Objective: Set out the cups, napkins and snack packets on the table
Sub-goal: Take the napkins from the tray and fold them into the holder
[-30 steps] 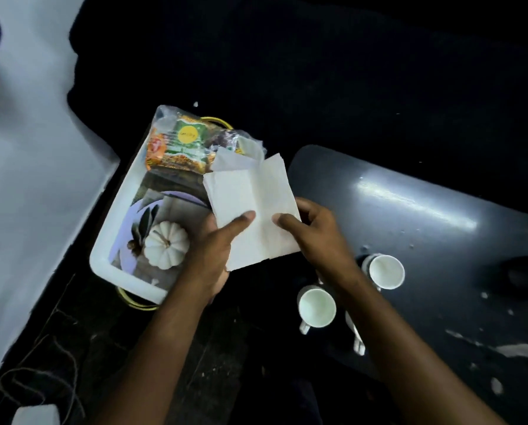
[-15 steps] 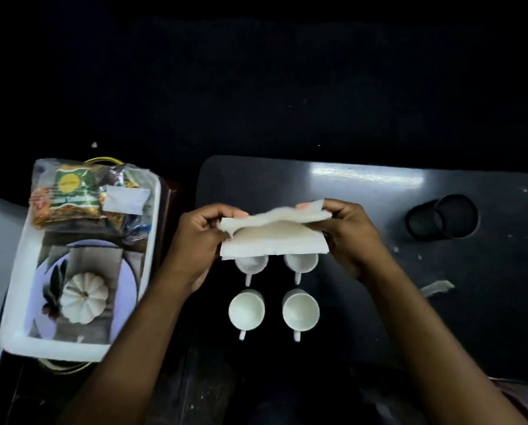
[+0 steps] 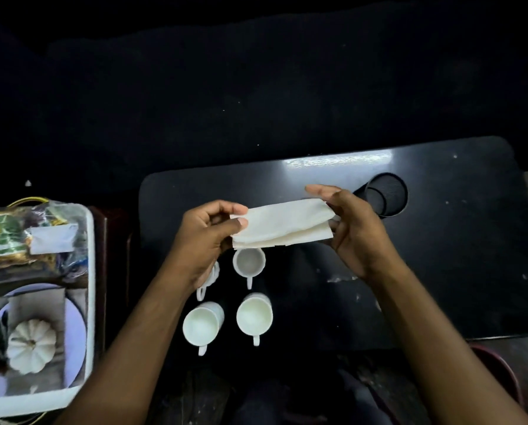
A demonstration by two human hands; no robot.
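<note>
Both hands hold a folded stack of white napkins (image 3: 282, 223) above the dark table (image 3: 440, 271). My left hand (image 3: 206, 237) pinches its left end, and my right hand (image 3: 353, 228) grips its right end. Below the napkins stand several white cups: one near my left wrist (image 3: 202, 325), one beside it (image 3: 254, 315), one behind (image 3: 249, 262), and a further one mostly hidden under my left hand. Snack packets (image 3: 17, 237) in a clear bag lie in the far end of the white tray (image 3: 90, 271) at the left.
A black mesh pen holder (image 3: 385, 194) lies on the table just beyond my right hand. The tray also holds a plate with a white pumpkin ornament (image 3: 31, 345). The surroundings past the table are dark.
The napkins were carried from over the tray to above the cups, then further right and higher. They now lie flat and folded between both hands. The view has shifted right over the table.
</note>
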